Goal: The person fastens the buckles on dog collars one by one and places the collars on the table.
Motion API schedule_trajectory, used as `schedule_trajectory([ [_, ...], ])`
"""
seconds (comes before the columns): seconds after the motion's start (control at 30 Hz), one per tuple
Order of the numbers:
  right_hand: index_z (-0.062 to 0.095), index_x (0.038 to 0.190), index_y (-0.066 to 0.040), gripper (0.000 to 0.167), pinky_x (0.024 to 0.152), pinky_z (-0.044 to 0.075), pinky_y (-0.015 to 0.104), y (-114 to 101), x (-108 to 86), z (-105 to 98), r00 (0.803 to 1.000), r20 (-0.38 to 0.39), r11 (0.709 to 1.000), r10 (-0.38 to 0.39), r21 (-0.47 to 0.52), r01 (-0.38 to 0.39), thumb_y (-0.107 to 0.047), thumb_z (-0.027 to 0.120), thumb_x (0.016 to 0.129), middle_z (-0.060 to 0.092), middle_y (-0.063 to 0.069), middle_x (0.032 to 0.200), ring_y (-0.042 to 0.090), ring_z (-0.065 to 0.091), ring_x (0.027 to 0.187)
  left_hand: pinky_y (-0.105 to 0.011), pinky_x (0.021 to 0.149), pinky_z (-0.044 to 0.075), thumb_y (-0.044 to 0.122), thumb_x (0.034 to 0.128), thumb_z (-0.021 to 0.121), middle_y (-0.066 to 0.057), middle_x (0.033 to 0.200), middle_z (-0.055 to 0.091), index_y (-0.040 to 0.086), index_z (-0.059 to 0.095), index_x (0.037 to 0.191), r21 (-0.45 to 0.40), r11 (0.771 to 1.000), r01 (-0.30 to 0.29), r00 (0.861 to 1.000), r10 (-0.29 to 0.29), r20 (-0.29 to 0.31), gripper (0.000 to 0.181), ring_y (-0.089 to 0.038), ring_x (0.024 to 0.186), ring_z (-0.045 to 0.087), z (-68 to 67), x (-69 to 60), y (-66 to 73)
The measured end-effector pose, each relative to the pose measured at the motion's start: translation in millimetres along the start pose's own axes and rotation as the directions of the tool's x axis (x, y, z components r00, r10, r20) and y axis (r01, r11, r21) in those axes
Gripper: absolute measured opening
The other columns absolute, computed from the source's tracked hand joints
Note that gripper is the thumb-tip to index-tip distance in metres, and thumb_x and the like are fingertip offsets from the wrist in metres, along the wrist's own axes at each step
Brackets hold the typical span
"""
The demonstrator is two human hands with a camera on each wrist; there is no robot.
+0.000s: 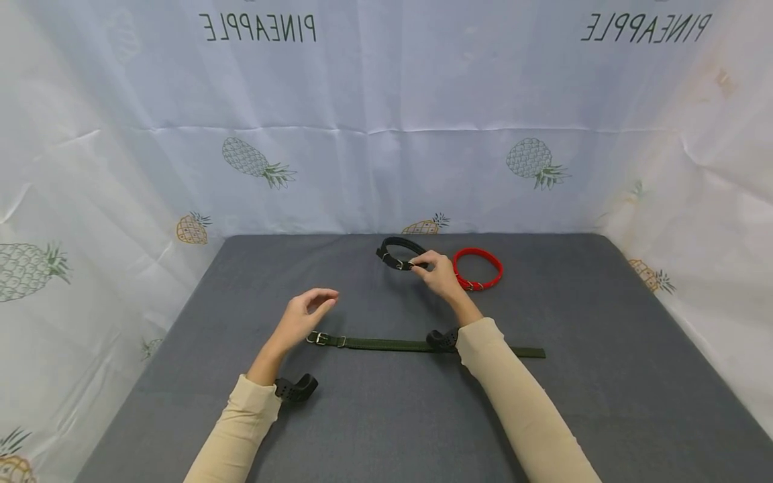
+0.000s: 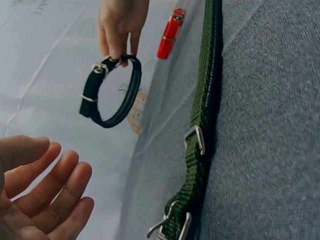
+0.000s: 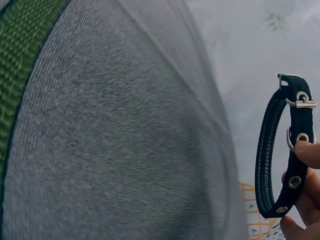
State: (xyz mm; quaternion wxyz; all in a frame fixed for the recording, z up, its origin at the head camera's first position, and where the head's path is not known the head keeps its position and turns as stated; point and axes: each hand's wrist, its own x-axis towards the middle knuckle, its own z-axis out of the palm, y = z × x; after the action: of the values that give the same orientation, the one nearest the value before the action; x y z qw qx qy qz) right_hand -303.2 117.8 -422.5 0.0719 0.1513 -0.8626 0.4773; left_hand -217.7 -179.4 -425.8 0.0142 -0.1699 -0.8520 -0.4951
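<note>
My right hand (image 1: 439, 274) pinches a black buckled collar (image 1: 388, 259) between thumb and fingers, near its metal ring. The collar is fastened into a loop; its buckle and metal eyelets show in the right wrist view, where the same collar (image 3: 265, 165) hangs at the right edge. My left hand (image 1: 300, 318) is held above the table with nothing in it, thumb and fingers apart, as the left wrist view also shows the hand (image 2: 45, 195). Below it lies a green webbing collar (image 1: 386, 345), stretched out straight, its buckle end at the left.
A red collar (image 1: 498, 263), closed into a loop, lies on the grey table (image 1: 604, 402) right of the black one. A white curtain (image 1: 374, 87) with pineapple prints stands behind the table and along both sides. A black strap device (image 1: 296, 388) sits at the left wrist.
</note>
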Motion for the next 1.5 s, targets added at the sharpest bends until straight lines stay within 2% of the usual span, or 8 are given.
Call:
schedule_trajectory([
  [0.17, 0.072, 0.106, 0.002, 0.018, 0.079, 0.053, 0.040, 4, 4.4, 10, 0.998, 0.008, 0.996, 0.066, -0.060, -0.066, -0.004, 0.065, 0.090, 0.066, 0.020, 0.112, 0.036, 0.060, 0.106, -0.040, 0.094, 0.053, 0.015, 0.0989, 0.055, -0.023, 0.121, 0.065, -0.004, 0.060, 0.123, 0.017, 1.000, 0.002, 1.000, -0.002, -0.006, 0.031, -0.035, 0.111, 0.063, -0.9, -2.0, -2.7],
  [0.33, 0.072, 0.108, -0.001, 0.020, 0.080, 0.053, 0.039, 7, 6.8, 16, 0.992, 0.015, 0.989, 0.124, -0.084, -0.122, -0.006, 0.065, 0.091, 0.065, 0.017, 0.115, 0.034, 0.060, 0.108, -0.029, 0.092, 0.053, 0.016, 0.0989, 0.055, -0.022, 0.120, 0.066, -0.003, 0.060, 0.123, 0.025, 1.000, 0.008, 1.000, -0.008, -0.004, 0.031, -0.034, 0.110, 0.064, -1.3, -3.2, -2.7],
  [0.63, 0.073, 0.105, 0.002, 0.019, 0.082, 0.055, 0.040, 10, 6.5, 23, 0.995, -0.005, 0.989, 0.102, -0.106, -0.102, -0.003, 0.065, 0.089, 0.067, 0.020, 0.108, 0.033, 0.063, 0.097, -0.045, 0.097, 0.051, 0.017, 0.0992, 0.055, -0.024, 0.121, 0.065, -0.004, 0.060, 0.123, 0.004, 1.000, 0.022, 1.000, -0.022, 0.002, 0.032, -0.036, 0.113, 0.063, -2.6, -4.3, -1.1],
  [0.87, 0.072, 0.108, 0.003, 0.020, 0.088, 0.053, 0.043, 12, 5.9, 30, 0.992, 0.057, 0.979, 0.115, -0.177, -0.103, -0.005, 0.063, 0.091, 0.066, 0.020, 0.110, 0.034, 0.061, 0.102, -0.045, 0.095, 0.052, 0.018, 0.0992, 0.055, -0.024, 0.122, 0.064, -0.004, 0.060, 0.123, 0.002, 1.000, 0.022, 1.000, -0.022, 0.011, 0.033, -0.036, 0.113, 0.063, -3.5, -3.4, -0.9],
  [1.0, 0.073, 0.106, 0.003, 0.019, 0.088, 0.053, 0.043, 11, 4.5, 32, 0.990, 0.070, 0.973, 0.121, -0.205, -0.105, -0.005, 0.063, 0.091, 0.067, 0.019, 0.107, 0.034, 0.062, 0.100, -0.045, 0.095, 0.052, 0.018, 0.0994, 0.054, -0.024, 0.122, 0.064, -0.004, 0.059, 0.123, -0.001, 1.000, 0.021, 1.000, -0.021, 0.014, 0.033, -0.036, 0.113, 0.063, -4.0, -3.0, -0.5],
  [1.13, 0.075, 0.103, 0.001, 0.017, 0.087, 0.053, 0.043, 10, 4.9, 33, 0.986, 0.068, 0.970, 0.150, -0.205, -0.133, -0.005, 0.065, 0.090, 0.068, 0.018, 0.106, 0.033, 0.063, 0.099, -0.046, 0.095, 0.052, 0.017, 0.0994, 0.054, -0.025, 0.122, 0.064, -0.004, 0.059, 0.123, 0.002, 1.000, 0.018, 1.000, -0.018, 0.013, 0.032, -0.037, 0.113, 0.063, -3.9, -2.9, 0.1],
  [1.37, 0.076, 0.102, -0.002, 0.017, 0.092, 0.053, 0.043, 9, 7.3, 34, 0.973, 0.053, 0.961, 0.225, -0.177, -0.213, -0.011, 0.068, 0.090, 0.069, 0.016, 0.112, 0.033, 0.061, 0.108, -0.045, 0.096, 0.051, 0.016, 0.0990, 0.055, -0.024, 0.121, 0.064, -0.004, 0.060, 0.123, 0.014, 1.000, 0.013, 1.000, -0.013, 0.017, 0.032, -0.036, 0.112, 0.063, -0.7, -2.7, -0.5],
  [1.5, 0.073, 0.107, -0.002, 0.021, 0.088, 0.055, 0.042, 10, 4.6, 31, 0.977, 0.061, 0.973, 0.202, -0.126, -0.193, -0.011, 0.068, 0.089, 0.067, 0.018, 0.118, 0.033, 0.061, 0.108, -0.046, 0.094, 0.052, 0.012, 0.0975, 0.056, -0.023, 0.119, 0.066, -0.005, 0.060, 0.122, 0.061, 0.998, -0.004, 1.000, 0.003, 0.012, 0.030, -0.036, 0.109, 0.064, -1.2, -4.4, -2.2],
])
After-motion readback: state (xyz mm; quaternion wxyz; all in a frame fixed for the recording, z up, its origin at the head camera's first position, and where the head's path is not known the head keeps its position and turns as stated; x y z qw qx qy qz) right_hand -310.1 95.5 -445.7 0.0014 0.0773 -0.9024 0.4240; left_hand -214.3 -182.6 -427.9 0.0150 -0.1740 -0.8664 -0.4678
